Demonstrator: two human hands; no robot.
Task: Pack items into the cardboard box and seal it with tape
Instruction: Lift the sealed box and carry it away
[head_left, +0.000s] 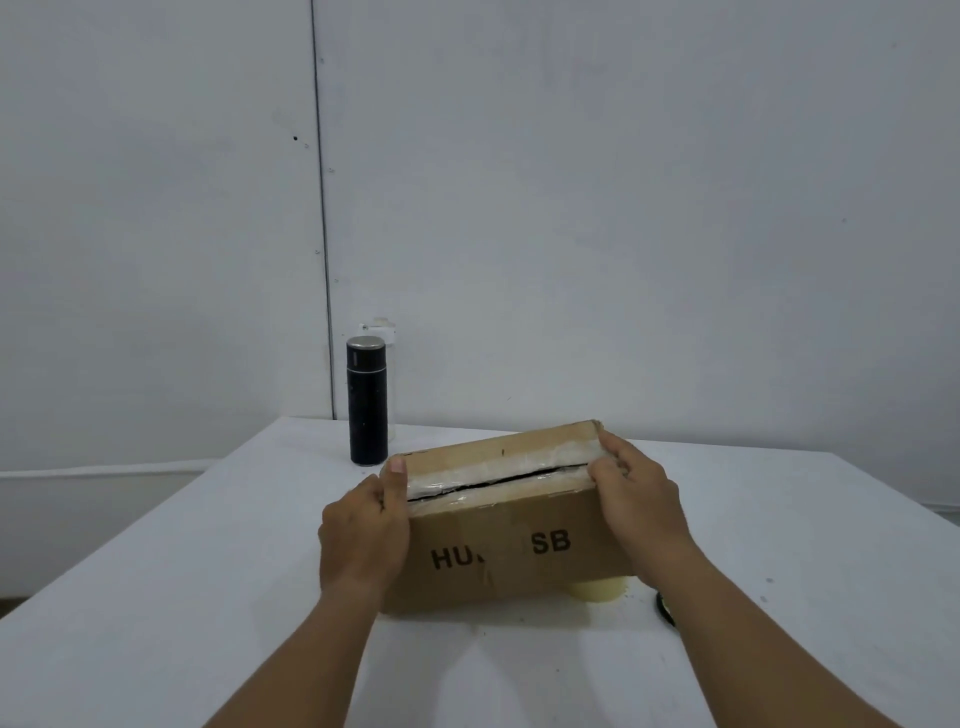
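Observation:
A brown cardboard box (498, 551) with black letters on its near side sits in the middle of the white table (208, 597). Its top flaps are folded down, with a dark gap along the seam and shiny old tape beside it. My left hand (363, 535) grips the box's left end, thumb on the top edge. My right hand (639, 509) grips the right end, thumb pressed on the top flap. A pale roll of tape (597, 590) peeks out under the box's right front corner.
A black flask (367, 400) with a silver cap stands upright behind the box on the left, with a clear bottle (384, 332) behind it. A small dark object (665, 608) shows beside my right wrist. A white wall rises behind the table.

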